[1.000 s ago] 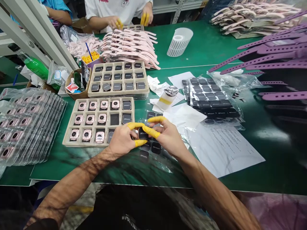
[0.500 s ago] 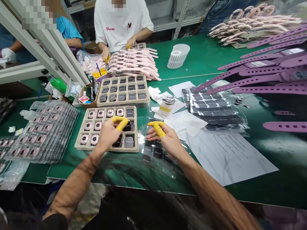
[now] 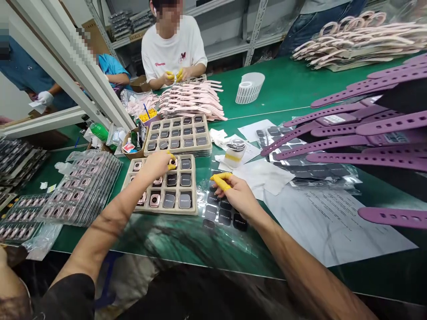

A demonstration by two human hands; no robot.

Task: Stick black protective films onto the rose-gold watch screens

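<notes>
My left hand [image 3: 160, 163], with yellow finger cots, reaches over the beige tray [image 3: 194, 209]. Its thumb and finger close around a pink watch case [image 3: 172, 163] in the back row. Other slots hold pink watch cases and dark square pieces with pale lettering, such as this square [image 3: 185, 201]; my forearm covers part of the tray's left side. To the right, my right hand [image 3: 233, 189] has its yellow-tipped finger and thumb drawn together. Whatever is between them is too small to make out. Under and beside it lies a clear sheet of dark square stickers [image 3: 225, 218].
Behind stands another filled tray [image 3: 208, 149]. A lidded jar [image 3: 234, 153], tissue [image 3: 267, 178] and printed paper [image 3: 320, 226] lie right. Purple straps [image 3: 333, 133] jut in from the right. Stacked clear trays [image 3: 80, 191] stand left; a co-worker [image 3: 173, 53] sits opposite behind pink straps [image 3: 193, 100].
My left hand has moved from the dark squares to a pink watch case in the back row. My right hand's finger and thumb have drawn closer together. The camera view has shifted.
</notes>
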